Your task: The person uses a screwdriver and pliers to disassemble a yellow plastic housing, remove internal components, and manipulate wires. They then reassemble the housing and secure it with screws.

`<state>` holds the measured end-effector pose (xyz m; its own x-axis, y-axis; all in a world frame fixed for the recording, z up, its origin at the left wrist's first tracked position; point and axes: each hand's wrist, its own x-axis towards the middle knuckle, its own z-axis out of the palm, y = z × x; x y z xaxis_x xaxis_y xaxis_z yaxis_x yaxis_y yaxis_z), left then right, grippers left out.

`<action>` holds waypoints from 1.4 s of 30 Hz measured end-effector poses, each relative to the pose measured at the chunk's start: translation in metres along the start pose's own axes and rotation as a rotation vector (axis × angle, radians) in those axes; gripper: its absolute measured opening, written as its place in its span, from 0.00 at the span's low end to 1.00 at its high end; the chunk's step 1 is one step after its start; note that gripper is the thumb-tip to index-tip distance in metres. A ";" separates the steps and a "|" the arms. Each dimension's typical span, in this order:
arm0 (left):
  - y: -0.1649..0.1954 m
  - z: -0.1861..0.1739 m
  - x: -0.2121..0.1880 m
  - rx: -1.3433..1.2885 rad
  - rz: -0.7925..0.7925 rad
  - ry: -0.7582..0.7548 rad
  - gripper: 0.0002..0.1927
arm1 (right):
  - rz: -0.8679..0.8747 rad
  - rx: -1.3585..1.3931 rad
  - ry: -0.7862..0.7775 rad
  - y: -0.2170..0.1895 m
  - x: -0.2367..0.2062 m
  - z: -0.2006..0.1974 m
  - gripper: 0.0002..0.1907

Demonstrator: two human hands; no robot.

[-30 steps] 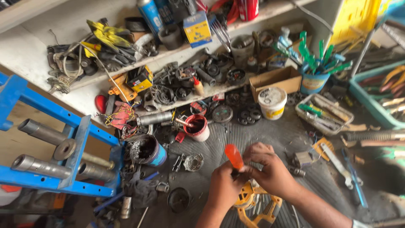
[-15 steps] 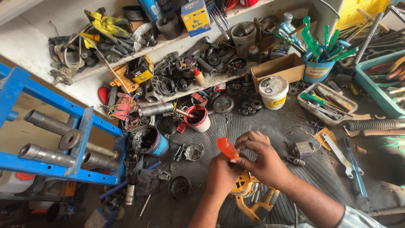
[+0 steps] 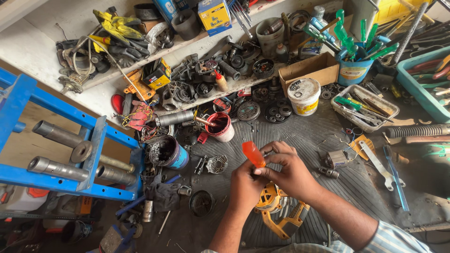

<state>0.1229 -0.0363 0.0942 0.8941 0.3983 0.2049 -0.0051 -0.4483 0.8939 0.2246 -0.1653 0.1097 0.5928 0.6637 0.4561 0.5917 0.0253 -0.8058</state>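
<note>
Both hands, left hand [image 3: 244, 187] and right hand [image 3: 291, 174], clamp an orange-handled screwdriver [image 3: 253, 154] above a yellow power tool [image 3: 276, 211]; clutter crowds every side.

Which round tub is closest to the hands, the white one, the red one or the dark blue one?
The red tub is closest; it sits just above the hands, while the white tub and dark blue tub are farther.

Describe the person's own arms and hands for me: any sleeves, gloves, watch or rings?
Both hands are bare: no gloves on the left hand or the right hand, and no watch or ring shows. The left forearm is uncovered to the frame edge. The right forearm is bare up to a rolled, light blue-and-white striped shirt sleeve near the elbow.
</note>
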 end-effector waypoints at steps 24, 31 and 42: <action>-0.013 0.003 0.000 0.032 0.013 0.000 0.10 | -0.018 -0.005 0.027 0.002 -0.003 -0.006 0.10; -0.010 0.000 0.000 -0.047 0.003 -0.114 0.06 | -0.039 -0.019 0.008 0.004 -0.002 -0.009 0.07; -0.007 -0.008 0.001 -0.049 0.014 -0.220 0.10 | -0.010 -0.004 0.061 0.005 -0.003 -0.010 0.12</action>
<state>0.1205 -0.0263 0.0909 0.9699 0.2060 0.1299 -0.0349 -0.4105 0.9112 0.2318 -0.1747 0.1082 0.6188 0.6168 0.4865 0.5998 0.0290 -0.7996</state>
